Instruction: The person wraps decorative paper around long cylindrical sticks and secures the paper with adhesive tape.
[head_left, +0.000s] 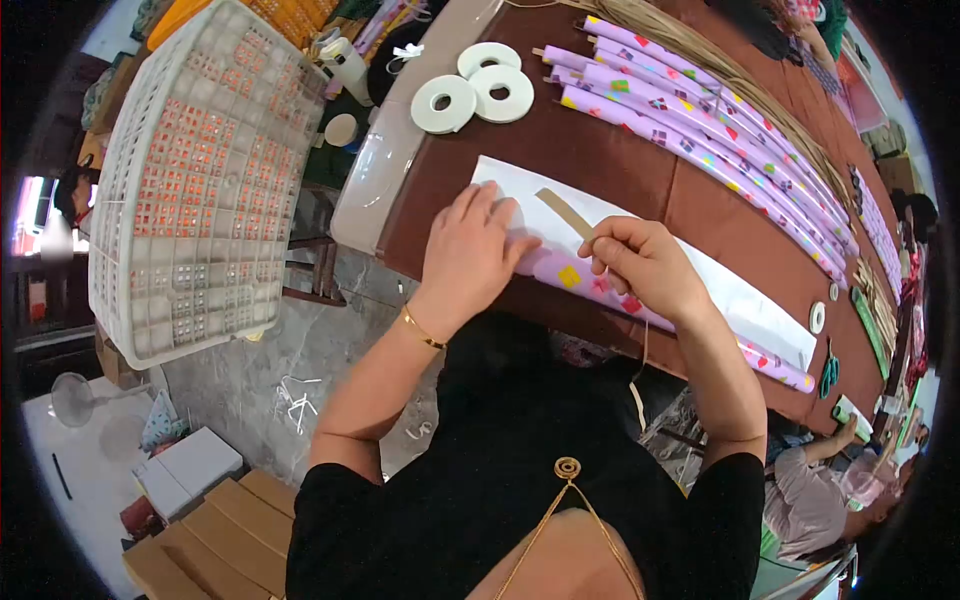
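Note:
A white sheet (760, 290) lies on the brown tabletop, its near edge along a lilac roll with a colourful print (568, 276). My left hand (471, 243) rests on the left end of the sheet and roll, fingers spread and pressing down. Pinched between the thumb and fingers of my right hand (650, 262) is a flat tan strip (563, 212), which reaches up and left over the white sheet. A thin pale strip (638, 405) dangles off the front table edge below my right hand.
White tape rolls (443, 104) sit at the table's left end. Several lilac printed rolls (690, 130) lie beyond the sheet. Green-handled scissors (829, 372) are at the right, near another person (815, 490). A white plastic crate (200, 200) stands left of the table.

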